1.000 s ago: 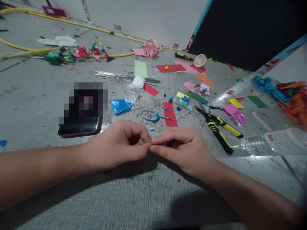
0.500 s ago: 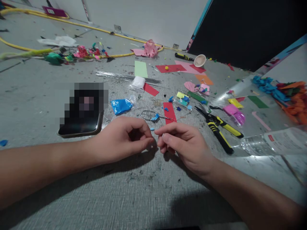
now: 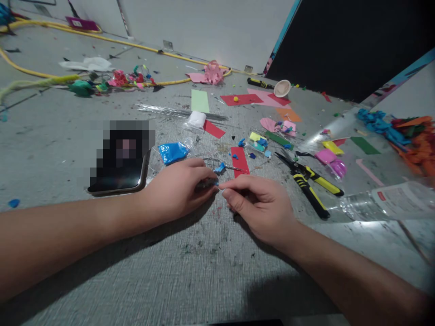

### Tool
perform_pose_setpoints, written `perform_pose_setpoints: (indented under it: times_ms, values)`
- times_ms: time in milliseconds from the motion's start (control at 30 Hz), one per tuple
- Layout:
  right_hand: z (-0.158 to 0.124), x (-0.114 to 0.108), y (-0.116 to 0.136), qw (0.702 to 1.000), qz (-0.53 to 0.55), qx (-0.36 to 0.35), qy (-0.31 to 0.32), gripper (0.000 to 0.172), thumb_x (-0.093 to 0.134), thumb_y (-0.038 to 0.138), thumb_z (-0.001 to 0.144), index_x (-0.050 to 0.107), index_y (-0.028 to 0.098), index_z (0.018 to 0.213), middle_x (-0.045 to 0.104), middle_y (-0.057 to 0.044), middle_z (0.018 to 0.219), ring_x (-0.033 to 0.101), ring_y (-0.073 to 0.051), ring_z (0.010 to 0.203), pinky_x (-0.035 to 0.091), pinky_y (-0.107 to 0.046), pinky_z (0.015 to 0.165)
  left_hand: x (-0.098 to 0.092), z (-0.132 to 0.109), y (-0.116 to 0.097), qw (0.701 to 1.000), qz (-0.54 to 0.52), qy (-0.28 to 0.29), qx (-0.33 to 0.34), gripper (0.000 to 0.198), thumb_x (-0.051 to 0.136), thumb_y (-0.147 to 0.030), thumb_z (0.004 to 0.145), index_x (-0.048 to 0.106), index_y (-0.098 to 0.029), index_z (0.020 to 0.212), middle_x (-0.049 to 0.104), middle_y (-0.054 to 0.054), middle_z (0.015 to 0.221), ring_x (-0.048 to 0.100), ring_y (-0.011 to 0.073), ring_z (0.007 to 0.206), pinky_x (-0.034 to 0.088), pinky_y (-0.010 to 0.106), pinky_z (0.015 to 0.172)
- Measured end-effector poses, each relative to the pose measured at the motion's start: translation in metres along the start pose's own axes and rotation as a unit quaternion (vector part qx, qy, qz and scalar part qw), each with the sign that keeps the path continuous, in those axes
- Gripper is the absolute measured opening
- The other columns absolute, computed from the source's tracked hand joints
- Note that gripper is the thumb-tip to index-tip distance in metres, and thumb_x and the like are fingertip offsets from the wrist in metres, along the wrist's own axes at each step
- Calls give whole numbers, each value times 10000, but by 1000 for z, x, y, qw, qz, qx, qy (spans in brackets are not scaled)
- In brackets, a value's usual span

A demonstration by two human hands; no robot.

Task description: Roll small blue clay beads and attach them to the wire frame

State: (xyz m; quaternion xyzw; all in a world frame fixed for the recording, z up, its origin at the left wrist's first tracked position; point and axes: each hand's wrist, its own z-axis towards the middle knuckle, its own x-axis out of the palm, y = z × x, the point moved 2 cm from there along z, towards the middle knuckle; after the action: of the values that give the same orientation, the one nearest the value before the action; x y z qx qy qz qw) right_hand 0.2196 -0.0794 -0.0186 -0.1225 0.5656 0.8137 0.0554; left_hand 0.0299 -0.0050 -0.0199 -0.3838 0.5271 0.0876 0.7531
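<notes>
My left hand (image 3: 180,185) comes in from the left with thumb and index finger pinched on a small blue piece of clay (image 3: 215,183), mostly covered by the fingertips. Almost touching it from the right is my right hand (image 3: 261,203), its thumb and index finger pressed together; what they hold, if anything, is too small to tell. Just beyond the fingertips lie a blue clay lump (image 3: 220,167) by some bent wire and a red paper strip (image 3: 240,160) with blue bits on it. A blue clay packet (image 3: 173,152) is behind my left hand.
A phone (image 3: 118,163) lies at left. Black-and-yellow pliers (image 3: 309,185) lie open at right, near a clear plastic bottle (image 3: 390,201). Farther back are straight wires (image 3: 163,110), a white clay packet (image 3: 197,120), coloured paper pieces and a yellow cable (image 3: 132,43).
My left fingers have closed further around the small blue piece, which showed more before. My right fingertips have drawn together beside it, and the other fingers have curled in.
</notes>
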Motion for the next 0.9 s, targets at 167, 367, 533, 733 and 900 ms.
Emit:
perform_pose_setpoints:
  times_ms: [167,367,533,733,900]
  values:
    - [0,-3,5,991,-105,-84,-15,112,719,189,988,813,248,1003,811,3,822,719,-147,689,605,-290,676,2,2,0,1000,-3,2,-8,241,637,-320,972,841,-204,1029,709,81,922,654,218,812,443,303,677]
    - [0,-4,6,983,-124,-130,-36,87,738,209,991,804,266,984,805,13,796,724,-153,690,596,-289,657,-4,5,-6,998,-32,41,-47,212,670,-304,958,848,-190,977,725,88,930,668,230,836,454,317,702]
    - [0,-4,4,985,-119,-116,-54,67,748,189,977,781,238,947,779,24,764,698,-134,668,580,-266,651,-8,4,-8,997,-40,53,-50,222,680,-301,965,841,-170,1044,724,101,970,681,255,899,483,343,762]
    - [-1,-3,4,987,-109,-107,-58,67,747,166,958,761,220,921,755,32,743,676,-113,645,562,-233,620,-6,0,-4,998,-32,44,-27,278,674,-365,960,830,-182,1101,717,101,983,682,267,909,484,347,748]
    - [-1,-1,2,990,-92,-88,-59,73,735,164,959,762,213,913,760,27,745,678,-113,645,566,-232,619,-3,4,-4,999,-25,43,-11,266,648,-353,975,846,-188,1045,720,100,947,684,252,874,483,340,733]
